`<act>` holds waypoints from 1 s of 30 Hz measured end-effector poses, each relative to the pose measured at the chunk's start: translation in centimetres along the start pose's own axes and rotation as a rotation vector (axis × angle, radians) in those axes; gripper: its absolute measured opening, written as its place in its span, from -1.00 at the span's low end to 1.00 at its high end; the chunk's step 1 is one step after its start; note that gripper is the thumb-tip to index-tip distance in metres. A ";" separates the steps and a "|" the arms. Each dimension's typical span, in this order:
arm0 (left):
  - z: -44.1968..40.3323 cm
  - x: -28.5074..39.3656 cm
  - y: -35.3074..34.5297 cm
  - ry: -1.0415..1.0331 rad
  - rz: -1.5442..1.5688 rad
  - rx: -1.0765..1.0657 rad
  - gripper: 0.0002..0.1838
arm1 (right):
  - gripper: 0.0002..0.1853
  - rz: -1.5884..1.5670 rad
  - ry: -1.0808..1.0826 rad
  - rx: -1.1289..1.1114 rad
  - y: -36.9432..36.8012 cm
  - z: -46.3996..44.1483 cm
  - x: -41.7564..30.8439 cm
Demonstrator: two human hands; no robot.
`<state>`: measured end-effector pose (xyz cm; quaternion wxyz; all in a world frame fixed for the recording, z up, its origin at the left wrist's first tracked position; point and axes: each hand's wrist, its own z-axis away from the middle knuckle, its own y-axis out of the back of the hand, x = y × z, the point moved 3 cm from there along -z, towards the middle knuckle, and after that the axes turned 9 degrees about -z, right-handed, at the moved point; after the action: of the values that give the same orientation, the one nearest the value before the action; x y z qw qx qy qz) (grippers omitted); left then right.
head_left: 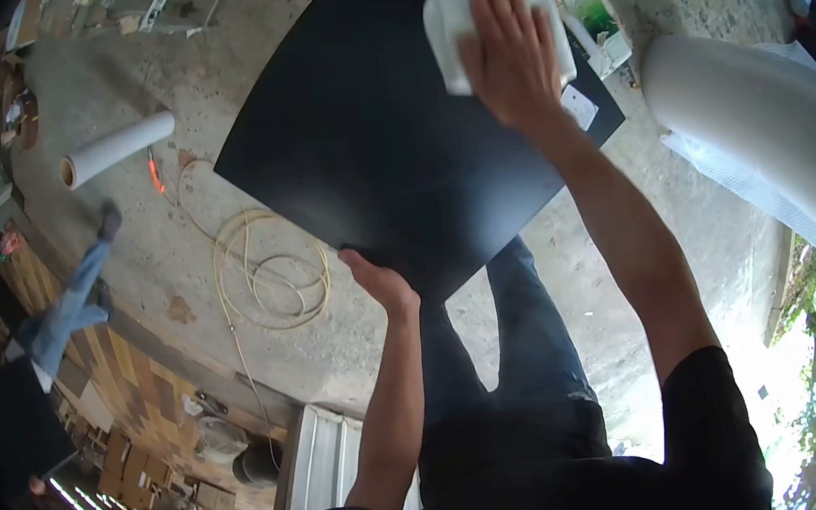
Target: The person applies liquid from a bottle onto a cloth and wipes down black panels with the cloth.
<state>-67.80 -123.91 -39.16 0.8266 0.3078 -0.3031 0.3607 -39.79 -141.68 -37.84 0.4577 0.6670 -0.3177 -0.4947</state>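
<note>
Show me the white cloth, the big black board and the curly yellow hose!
White cloth (447,27), head view: its left side.
Black board (364,134), head view: its bare flat face.
Yellow hose (218,267), head view: left edge of its coil.

You have a large, flat black board (385,137) in front of you, smooth and softly shiny, with straight edges and one corner pointing toward your legs; its far end runs out of view. On its upper right part you press a white cloth (449,3), which looks folded into a thick pad, spread against the surface and slightly blurred.
</note>
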 end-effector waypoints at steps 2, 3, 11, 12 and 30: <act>-1.7 -2.4 1.2 -0.031 -0.009 0.003 -0.28 | -0.37 -0.053 -0.007 0.115 -0.7 -1.6 -2.0; -3.0 -4.4 2.1 -0.025 0.028 -0.012 -0.27 | -0.39 -0.092 0.010 0.117 -1.3 -1.0 -4.1; -1.7 -2.4 -0.2 0.078 0.250 -0.147 -0.15 | -0.25 -0.107 0.375 -0.406 0.1 23.6 -5.0; -1.3 -2.4 -0.4 0.086 0.249 -0.145 -0.15 | -0.26 -0.087 0.111 -0.769 1.8 19.8 -3.0; -2.9 -4.2 1.7 -0.009 -0.093 -0.056 -0.12 | -0.34 -0.159 -0.032 -0.009 1.8 2.4 -1.5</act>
<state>-70.71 -122.61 -43.51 0.8493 0.2999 -0.3023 0.3119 -42.47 -141.81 -35.83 0.4151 0.6800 -0.2687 -0.5413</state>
